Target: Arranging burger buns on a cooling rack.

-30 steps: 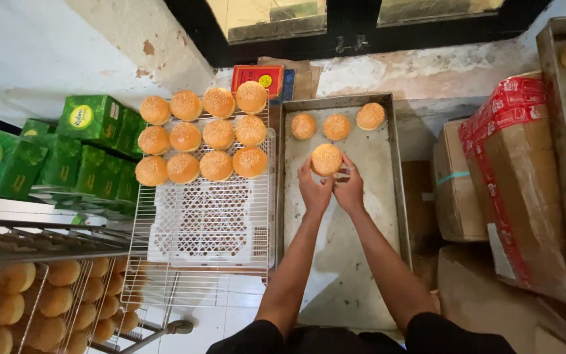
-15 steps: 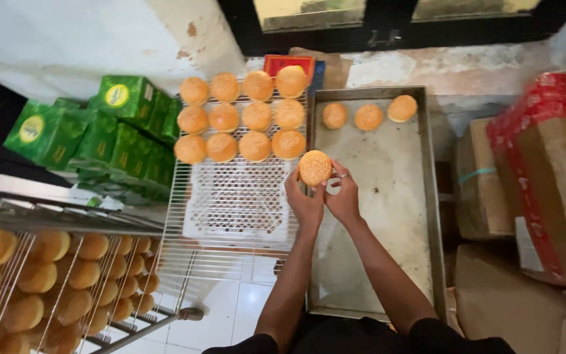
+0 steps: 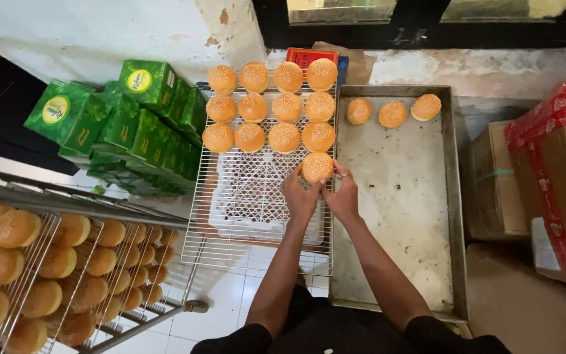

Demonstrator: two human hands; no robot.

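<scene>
White floor tiles show under the silver wire cooling rack [image 3: 257, 216]. Both hands, left hand [image 3: 299, 196] and right hand [image 3: 343, 195], pinch one round golden sesame bun [image 3: 317, 167] with their fingers at the rack's right edge, beside the grey metal baking tray [image 3: 401, 216]. It could squash from a hard squeeze, or slip between them.

1. I see golden-brown buns [image 3: 270, 108], pale-speckled with seeds.
2. My view shows a silver wire rack [image 3: 250, 216].
3. The metal tray [image 3: 397, 196] looks grey, blotched white.
4. I see green boxes [image 3: 132, 124] with yellow circles.
</scene>
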